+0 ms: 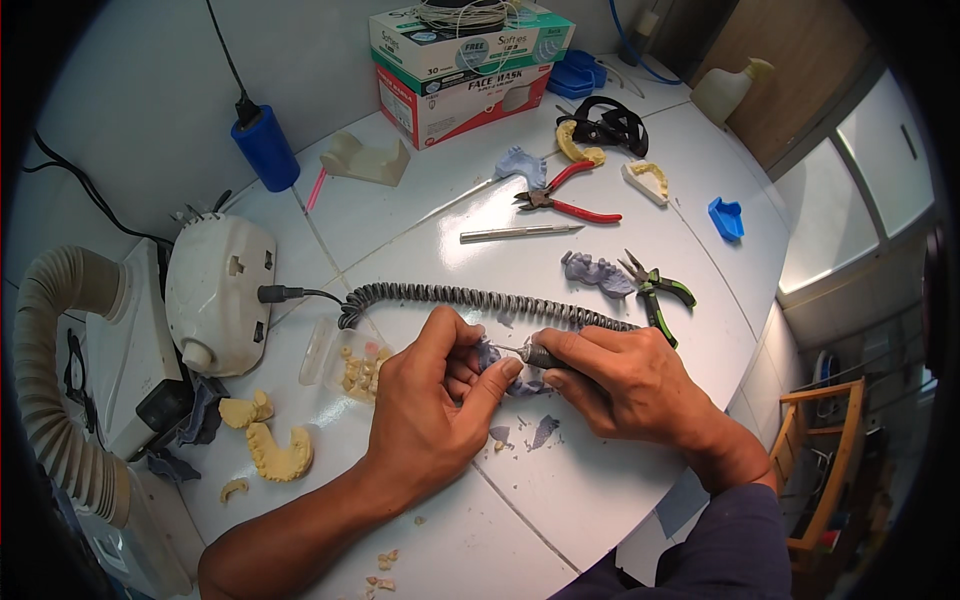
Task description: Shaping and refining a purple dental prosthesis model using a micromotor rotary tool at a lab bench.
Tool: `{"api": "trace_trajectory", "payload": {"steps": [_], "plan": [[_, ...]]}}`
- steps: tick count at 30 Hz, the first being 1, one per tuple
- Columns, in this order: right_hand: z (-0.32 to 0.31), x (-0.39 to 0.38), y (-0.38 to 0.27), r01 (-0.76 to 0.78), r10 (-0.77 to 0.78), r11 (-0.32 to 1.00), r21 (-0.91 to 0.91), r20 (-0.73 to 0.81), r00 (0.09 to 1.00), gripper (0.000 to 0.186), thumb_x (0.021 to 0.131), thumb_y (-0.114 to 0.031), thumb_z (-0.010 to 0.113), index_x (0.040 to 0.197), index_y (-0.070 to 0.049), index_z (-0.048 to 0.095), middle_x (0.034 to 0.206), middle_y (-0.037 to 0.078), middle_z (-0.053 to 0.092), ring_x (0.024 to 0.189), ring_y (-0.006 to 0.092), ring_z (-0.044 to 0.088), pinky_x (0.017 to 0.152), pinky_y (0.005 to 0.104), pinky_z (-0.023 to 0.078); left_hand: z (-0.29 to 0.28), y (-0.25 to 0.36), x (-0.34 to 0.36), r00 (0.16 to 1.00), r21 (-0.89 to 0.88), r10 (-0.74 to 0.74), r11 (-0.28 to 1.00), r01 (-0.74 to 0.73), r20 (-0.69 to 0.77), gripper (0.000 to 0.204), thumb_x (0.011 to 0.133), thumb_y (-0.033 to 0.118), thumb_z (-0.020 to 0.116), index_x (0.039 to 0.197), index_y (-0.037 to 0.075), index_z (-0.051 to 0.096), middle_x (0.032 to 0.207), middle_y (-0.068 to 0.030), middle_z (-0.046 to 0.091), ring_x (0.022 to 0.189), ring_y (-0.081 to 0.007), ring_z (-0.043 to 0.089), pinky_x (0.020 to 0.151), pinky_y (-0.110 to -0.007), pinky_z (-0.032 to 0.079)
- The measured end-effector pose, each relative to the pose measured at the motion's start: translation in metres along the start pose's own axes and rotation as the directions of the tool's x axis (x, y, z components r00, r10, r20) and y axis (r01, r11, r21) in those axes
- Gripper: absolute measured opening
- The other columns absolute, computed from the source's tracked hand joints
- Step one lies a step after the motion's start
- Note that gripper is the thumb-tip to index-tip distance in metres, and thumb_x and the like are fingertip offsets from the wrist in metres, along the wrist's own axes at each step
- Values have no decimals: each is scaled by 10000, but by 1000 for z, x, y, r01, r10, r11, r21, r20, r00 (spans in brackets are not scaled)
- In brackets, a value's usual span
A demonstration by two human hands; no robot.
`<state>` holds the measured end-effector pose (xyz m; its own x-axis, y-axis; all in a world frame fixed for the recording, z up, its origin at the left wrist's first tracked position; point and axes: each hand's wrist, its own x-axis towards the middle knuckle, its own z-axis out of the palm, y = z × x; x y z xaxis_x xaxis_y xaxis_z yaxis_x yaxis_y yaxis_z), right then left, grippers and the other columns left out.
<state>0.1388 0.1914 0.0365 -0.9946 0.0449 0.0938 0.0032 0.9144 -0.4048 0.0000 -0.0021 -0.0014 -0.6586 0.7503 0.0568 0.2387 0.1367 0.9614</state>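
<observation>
My left hand (430,400) pinches a small grey-purple dental mould piece (487,356), mostly hidden by the fingers. My right hand (640,380) is wrapped round a dark rotary handpiece (541,357). Its thin metal bur points left and meets the piece near my left thumb. From behind the right hand a coiled cord (450,294) runs left to a cream control box (222,290). Grey-purple scraps (544,431) lie on the white table below the hands. Just beyond the right hand rests another grey-purple mould (598,274).
Green-handled pliers (655,290) lie beyond my right hand. Farther back are a knife (520,234) and red-handled cutters (570,200). Yellow dental casts (280,455) and a clear box (345,365) sit at left, near a ribbed hose (50,380). Stacked cartons (465,95) stand behind.
</observation>
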Motion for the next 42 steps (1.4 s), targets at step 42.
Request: {"api": "trace_trajectory", "payload": {"steps": [42], "plan": [[1, 0, 0, -7, 8, 1000, 16, -16, 1000, 333, 969, -144, 803, 1282, -59, 726, 870, 99, 741, 693, 277, 739, 617, 386, 588, -2, 1, -1, 1000, 3, 6, 1000, -6, 0, 288, 998, 106, 834, 1090, -23, 593, 850, -29, 680, 734, -47, 611, 656, -227, 508]]}}
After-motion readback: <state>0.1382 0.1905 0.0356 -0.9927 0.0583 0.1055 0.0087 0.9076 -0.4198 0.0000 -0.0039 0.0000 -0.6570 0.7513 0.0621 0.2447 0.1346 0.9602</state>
